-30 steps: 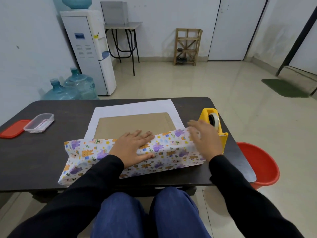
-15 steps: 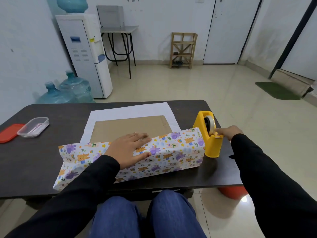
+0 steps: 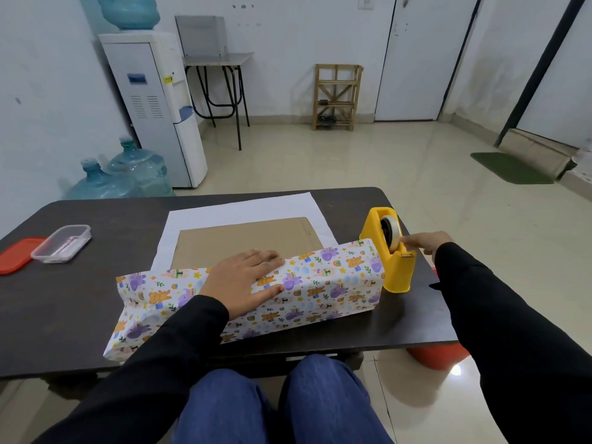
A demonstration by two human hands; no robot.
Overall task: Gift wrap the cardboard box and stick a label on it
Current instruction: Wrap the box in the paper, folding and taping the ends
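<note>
Lid [image 3: 14, 254], red, far left of the box, flat on the table [image 3: 64, 309]. Clear tub [image 3: 62, 243] left of the box too, touching the lid's right edge; something pinkish inside, can't make it out.

Box [image 3: 243, 235]: flat brown cardboard, mid-table, lying on the paper [image 3: 320, 283]. The paper's white underside shows past the box's far edge and both sides. Its near part, with a cartoon animal print, is folded up over the box's near edge and covers the near strip of the box. The paper sticks out loose past the box's left end.

Left hand [image 3: 243, 277] lies on the folded paper over the box's near edge. Palm down, fingers straight and a bit spread, pressing flat, thumb on the near side.

Dispenser [image 3: 389, 261], yellow, stands upright just right of the box, touching the paper's right end. Tape roll sits in its top.

Right hand [image 3: 423, 243] is right of the box, fingertips at the dispenser's roll and cutter. Can't tell whether it pinches tape or only touches.

Bucket [image 3: 439, 357], red, on the floor below and right of the box, mostly hidden by the table and a sleeve.
</note>
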